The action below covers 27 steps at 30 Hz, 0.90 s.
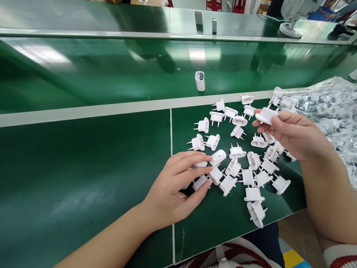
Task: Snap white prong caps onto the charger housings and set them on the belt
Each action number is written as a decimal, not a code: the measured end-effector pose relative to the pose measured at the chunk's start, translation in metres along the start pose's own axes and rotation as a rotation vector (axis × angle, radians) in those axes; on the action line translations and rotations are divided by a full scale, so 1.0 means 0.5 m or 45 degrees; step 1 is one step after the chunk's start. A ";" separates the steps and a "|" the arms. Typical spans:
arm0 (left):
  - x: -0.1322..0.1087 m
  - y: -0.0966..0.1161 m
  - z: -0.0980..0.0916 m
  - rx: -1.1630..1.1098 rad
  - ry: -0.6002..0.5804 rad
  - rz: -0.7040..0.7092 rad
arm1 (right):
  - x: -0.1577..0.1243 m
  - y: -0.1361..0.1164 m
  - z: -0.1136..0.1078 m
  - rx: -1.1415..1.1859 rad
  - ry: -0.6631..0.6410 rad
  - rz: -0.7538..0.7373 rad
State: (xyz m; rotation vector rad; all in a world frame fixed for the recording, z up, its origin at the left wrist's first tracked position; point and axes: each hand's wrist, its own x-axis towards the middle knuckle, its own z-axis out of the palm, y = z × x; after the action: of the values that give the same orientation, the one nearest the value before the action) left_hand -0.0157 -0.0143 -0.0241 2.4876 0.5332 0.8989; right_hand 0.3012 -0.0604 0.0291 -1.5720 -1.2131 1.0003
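Note:
Several white two-pin plug caps (237, 152) lie scattered on the green bench (83, 167) in front of me. My left hand (175, 188) rests on the near left edge of the pile, fingers curled round a white plug piece (201, 181). My right hand (292, 134) is raised above the right side of the pile and pinches a white plug cap (266, 115) between thumb and fingers. A white oval housing (200, 80) stands upright on the conveyor belt (111, 74) behind the pile.
A clear plastic bag (331, 111) with more white parts lies at the right. A pale rail (83, 110) divides bench from belt. Two small grey blocks (198, 17) and a white fan base (291, 29) stand on the far shelf.

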 end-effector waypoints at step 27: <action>0.045 -0.036 -0.030 -0.156 0.524 -0.684 | 0.016 0.072 -0.010 -0.952 -0.009 -0.389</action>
State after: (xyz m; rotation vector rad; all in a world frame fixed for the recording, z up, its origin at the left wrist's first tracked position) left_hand -0.0135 0.0160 -0.0118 1.8962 1.1722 1.1667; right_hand 0.3170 -0.0579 -0.0043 -1.8378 -1.8994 0.3545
